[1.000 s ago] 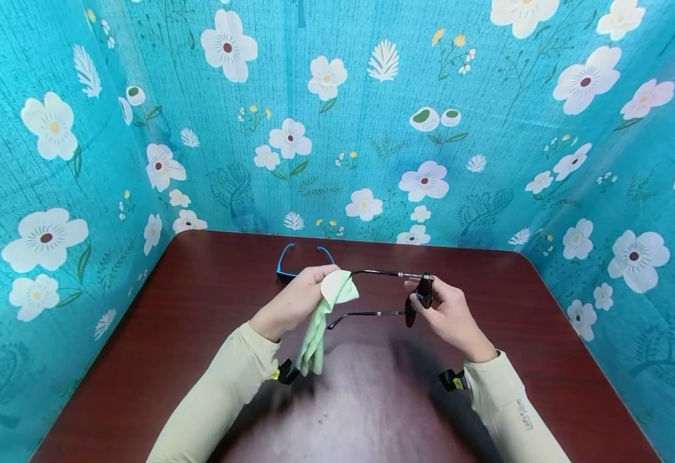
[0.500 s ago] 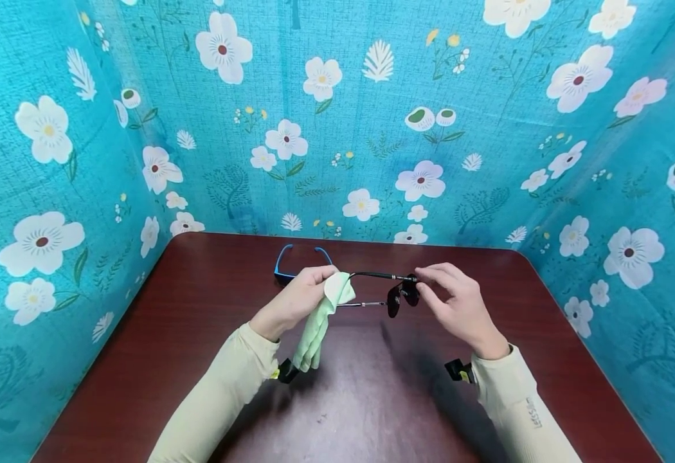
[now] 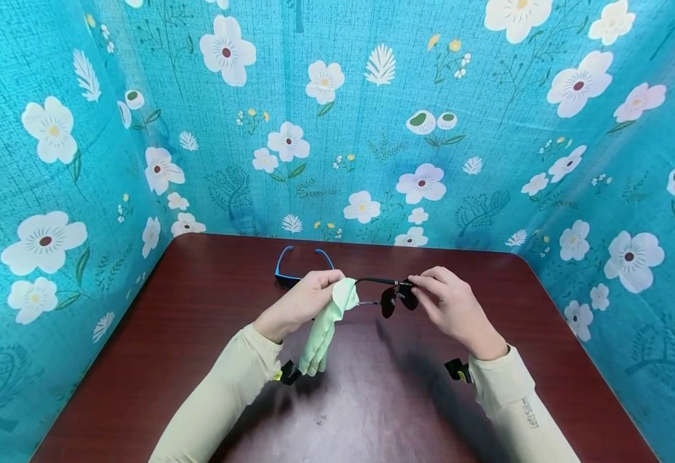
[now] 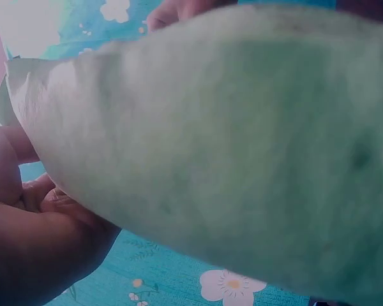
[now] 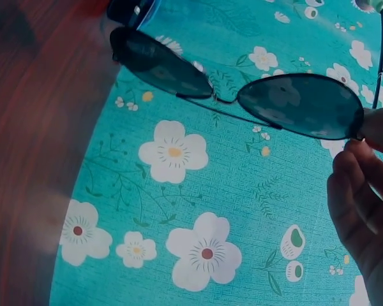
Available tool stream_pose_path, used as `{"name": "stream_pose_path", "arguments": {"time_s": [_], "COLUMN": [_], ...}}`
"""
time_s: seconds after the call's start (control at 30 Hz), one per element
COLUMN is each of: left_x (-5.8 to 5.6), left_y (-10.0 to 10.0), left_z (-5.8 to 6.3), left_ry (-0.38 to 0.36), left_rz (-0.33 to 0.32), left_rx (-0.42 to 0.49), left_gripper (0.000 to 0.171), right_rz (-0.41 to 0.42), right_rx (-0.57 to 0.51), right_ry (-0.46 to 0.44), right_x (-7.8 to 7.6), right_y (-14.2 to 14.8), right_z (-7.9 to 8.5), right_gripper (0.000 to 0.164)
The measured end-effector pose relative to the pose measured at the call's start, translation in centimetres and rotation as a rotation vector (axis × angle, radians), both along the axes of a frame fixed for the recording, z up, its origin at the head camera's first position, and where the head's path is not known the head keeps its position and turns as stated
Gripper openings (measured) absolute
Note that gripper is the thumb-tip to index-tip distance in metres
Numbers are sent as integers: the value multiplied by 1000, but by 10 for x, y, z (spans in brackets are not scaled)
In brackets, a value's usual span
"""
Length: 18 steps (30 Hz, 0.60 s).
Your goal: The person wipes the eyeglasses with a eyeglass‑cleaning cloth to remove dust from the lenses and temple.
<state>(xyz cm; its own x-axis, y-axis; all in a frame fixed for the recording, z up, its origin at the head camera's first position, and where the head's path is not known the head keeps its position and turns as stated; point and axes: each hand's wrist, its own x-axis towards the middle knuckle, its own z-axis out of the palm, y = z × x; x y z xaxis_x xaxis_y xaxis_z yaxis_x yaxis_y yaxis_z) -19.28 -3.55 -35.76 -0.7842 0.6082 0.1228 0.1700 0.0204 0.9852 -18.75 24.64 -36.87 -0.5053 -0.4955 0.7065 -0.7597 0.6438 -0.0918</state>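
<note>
Dark-lensed sunglasses [image 3: 389, 303] with thin black temples hang above the table between my hands. My right hand [image 3: 452, 307] pinches their frame at the outer corner of one lens, by the hinge; the right wrist view shows both lenses [image 5: 300, 105] and the fingertips [image 5: 357, 150] at that corner. My left hand [image 3: 303, 301] grips a pale green cloth [image 3: 321, 334] gathered over the tip of the near-level upper temple. The cloth drapes below the hand and fills most of the left wrist view, covering part of the fingers and the temple ends.
Blue-framed sunglasses [image 3: 287, 279] lie at the back of the dark red-brown table [image 3: 222, 270], behind my left hand. A turquoise flowered curtain [image 3: 337, 161] encloses the table's back and sides. Small black camera mounts [image 3: 288, 372] sit at both wrists.
My right hand has shifted its hold from around the lenses to a fingertip pinch at the frame's corner. The sunglasses have moved slightly left, toward the cloth, and turned a little.
</note>
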Motion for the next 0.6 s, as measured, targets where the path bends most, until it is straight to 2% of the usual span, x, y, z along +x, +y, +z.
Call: {"name": "stream_pose_path", "arguments": {"time_s": [0.13,0.27,0.37,0.5,0.6], "left_x": [6,13,12,5,-2], "left_y": [-2,-2,-2,-4,-10], "left_z": [9,18,17,7,-1], "left_ry": [-7,-20,-28,-35,-83], "left_rz": [-14,-31,-41,-21,12], "left_rx": [-9,24,52,87,133], "left_gripper": [25,23,23,24,24], "right_rz": [38,46,47,65,70], "right_rx": [49,73,81,52,-3], "right_ry": [3,0,-14,-26,-33], "right_x": [0,0,1,1,1], "right_y": [0,-1,0,3,9], "right_z": [0,0,0,-1,-2], "right_gripper": [26,29,31,30,31]}}
